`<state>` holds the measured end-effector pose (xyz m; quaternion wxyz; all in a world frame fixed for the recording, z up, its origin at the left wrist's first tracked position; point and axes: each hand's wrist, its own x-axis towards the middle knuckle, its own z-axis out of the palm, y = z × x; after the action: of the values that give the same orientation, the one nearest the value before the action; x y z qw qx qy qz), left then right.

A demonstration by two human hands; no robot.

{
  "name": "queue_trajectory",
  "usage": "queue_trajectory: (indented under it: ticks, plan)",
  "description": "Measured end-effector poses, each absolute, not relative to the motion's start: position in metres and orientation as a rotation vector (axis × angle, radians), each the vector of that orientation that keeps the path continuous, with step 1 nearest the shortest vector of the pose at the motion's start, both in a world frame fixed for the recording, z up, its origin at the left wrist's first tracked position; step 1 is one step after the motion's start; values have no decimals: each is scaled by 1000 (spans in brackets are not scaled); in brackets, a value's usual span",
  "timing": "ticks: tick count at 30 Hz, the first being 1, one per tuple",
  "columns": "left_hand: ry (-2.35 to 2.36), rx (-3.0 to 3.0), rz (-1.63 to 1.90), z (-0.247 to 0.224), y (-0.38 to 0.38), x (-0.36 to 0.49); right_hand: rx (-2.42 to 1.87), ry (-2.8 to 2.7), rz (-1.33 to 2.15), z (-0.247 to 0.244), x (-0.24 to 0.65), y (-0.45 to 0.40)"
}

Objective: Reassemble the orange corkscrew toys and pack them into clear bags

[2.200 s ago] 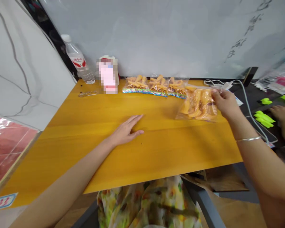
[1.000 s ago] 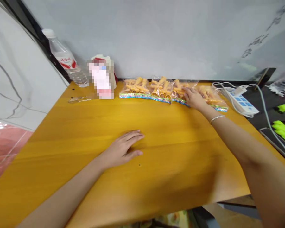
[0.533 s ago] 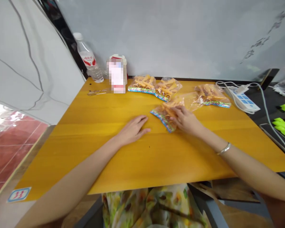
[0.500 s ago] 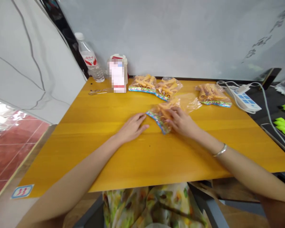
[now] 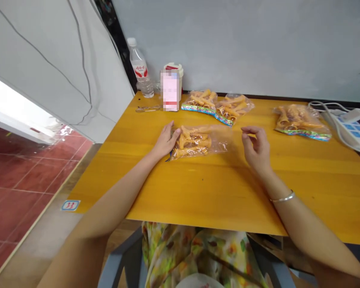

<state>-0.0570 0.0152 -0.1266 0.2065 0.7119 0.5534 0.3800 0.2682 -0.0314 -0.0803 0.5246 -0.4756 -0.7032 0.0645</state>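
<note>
A clear plastic bag of orange stick-shaped snacks [image 5: 199,142] lies flat at the table's middle, its coloured strip barely showing at the lower left. My left hand [image 5: 166,140] is on that bag's left end, fingers over the plastic. My right hand [image 5: 256,146] is raised a little to the right of the bag, fingers loosely curled and apart, holding nothing. Similar bags [image 5: 199,101] [image 5: 234,109] lie together near the wall, and another [image 5: 301,123] lies at the far right.
The yellow wooden table [image 5: 213,192] ends in front at my lap's patterned cloth [image 5: 202,256]. A water bottle [image 5: 139,68], a carton with a blurred label [image 5: 170,90] and a small clear object [image 5: 148,108] stand far left. A power strip [image 5: 352,128] with cables sits far right.
The bag has turned, its coloured strip now at the left. My left hand moved onto it, and my right hand let go and lifted away. The view has shifted to the right.
</note>
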Motion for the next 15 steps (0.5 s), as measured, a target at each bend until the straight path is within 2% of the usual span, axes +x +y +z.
queue_trajectory:
  ticks: [3, 7, 15]
  plan:
    - [1470, 2028, 1019, -124, 10, -51, -1270, -1637, 531, -99, 275, -15]
    - [1368, 2068, 978, -120, 3, -47, -1179, -1744, 889, -108, 260, -19]
    - [1318, 2082, 940, -115, -1, -46, -1087, -1068, 1247, -108, 266, -15]
